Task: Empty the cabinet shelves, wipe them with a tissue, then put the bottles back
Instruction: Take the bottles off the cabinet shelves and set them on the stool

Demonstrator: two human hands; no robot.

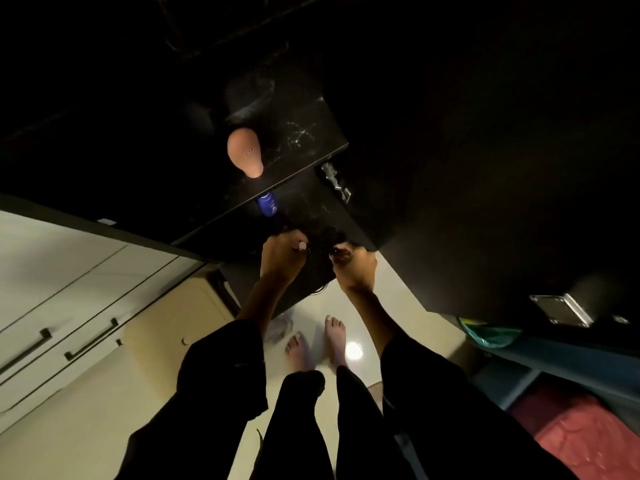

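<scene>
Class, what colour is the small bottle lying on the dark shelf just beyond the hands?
The bottle is blue, seen in the head view.

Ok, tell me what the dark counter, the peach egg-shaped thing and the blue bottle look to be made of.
Counter: looks like polished black stone, perhaps marble, going by its pale veins and sheen. Peach egg-shaped thing: smooth and matte, maybe silicone or soft plastic; hard to tell. Blue bottle: glossy, probably plastic, though mostly hidden under the counter edge.
</scene>
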